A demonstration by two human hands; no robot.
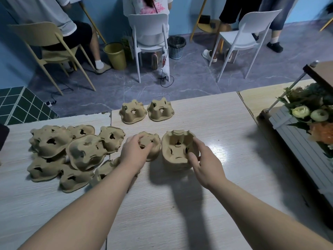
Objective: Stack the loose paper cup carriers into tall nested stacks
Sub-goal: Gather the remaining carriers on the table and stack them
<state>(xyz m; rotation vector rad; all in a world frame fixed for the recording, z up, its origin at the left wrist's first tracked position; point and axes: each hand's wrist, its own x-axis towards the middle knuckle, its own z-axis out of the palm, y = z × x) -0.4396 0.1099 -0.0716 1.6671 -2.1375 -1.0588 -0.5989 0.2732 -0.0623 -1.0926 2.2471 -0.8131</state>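
Your left grip [137, 150] is curled on a carrier [153, 147] on the table [180, 204]; right grip [201, 159], fingers spread, touches the stack [177, 150] beside it. Lift it crooked and it won't nest, or you'll tip the stack

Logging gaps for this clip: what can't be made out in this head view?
- How many carriers sit nested in the stack: only its top shows.
- The carrier under the left hand: largely covered by it.
- Count in the loose pile: carriers overlap.
- Right hand grip on the stack: unclear.
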